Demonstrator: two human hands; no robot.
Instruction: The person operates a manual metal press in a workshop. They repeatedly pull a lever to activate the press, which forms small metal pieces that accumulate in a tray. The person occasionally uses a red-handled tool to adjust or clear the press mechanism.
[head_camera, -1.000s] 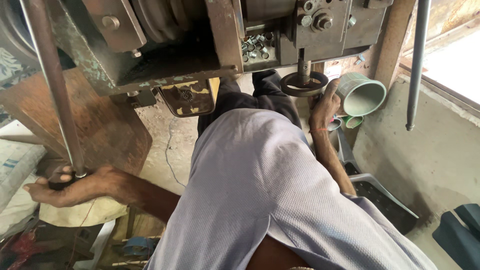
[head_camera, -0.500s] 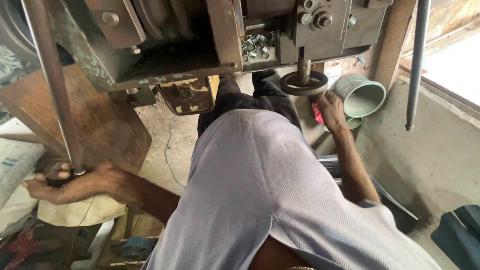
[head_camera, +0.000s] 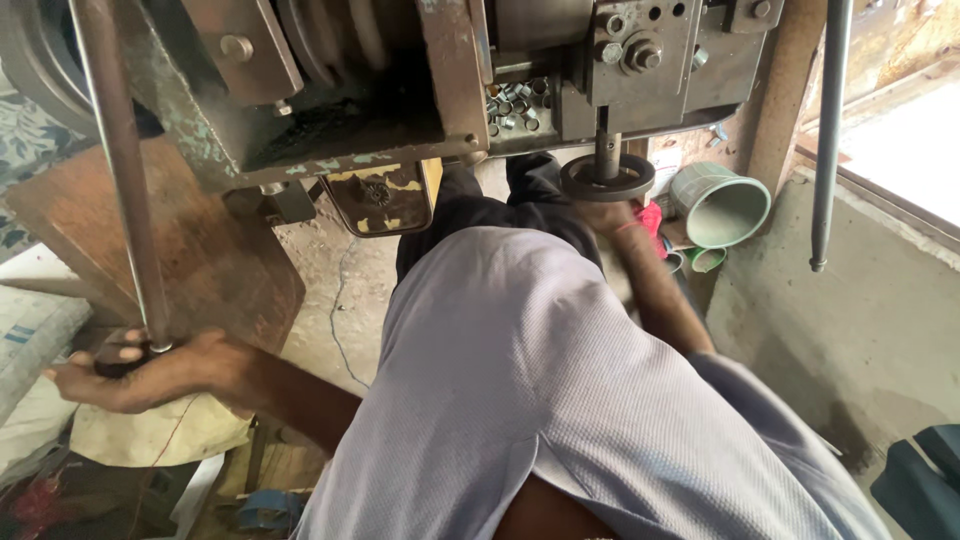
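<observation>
Left hand (head_camera: 150, 372) at eight o'clock wraps the dark knob at the foot of the long steel lever (head_camera: 120, 180), fingers closed firmly round it. Right hand (head_camera: 612, 215) sits up at one o'clock beneath the black round die ring (head_camera: 607, 178) on the press spindle (whether it pinches anything I cannot tell, it's half hidden). Best keep those fingers clear before pulling. Rusty cast press frame (head_camera: 330, 90), smooth green plastic mug (head_camera: 722, 205) alongside.

Workshop, heavy rusty press machine (head_camera: 400, 90) (bare concrete)
</observation>
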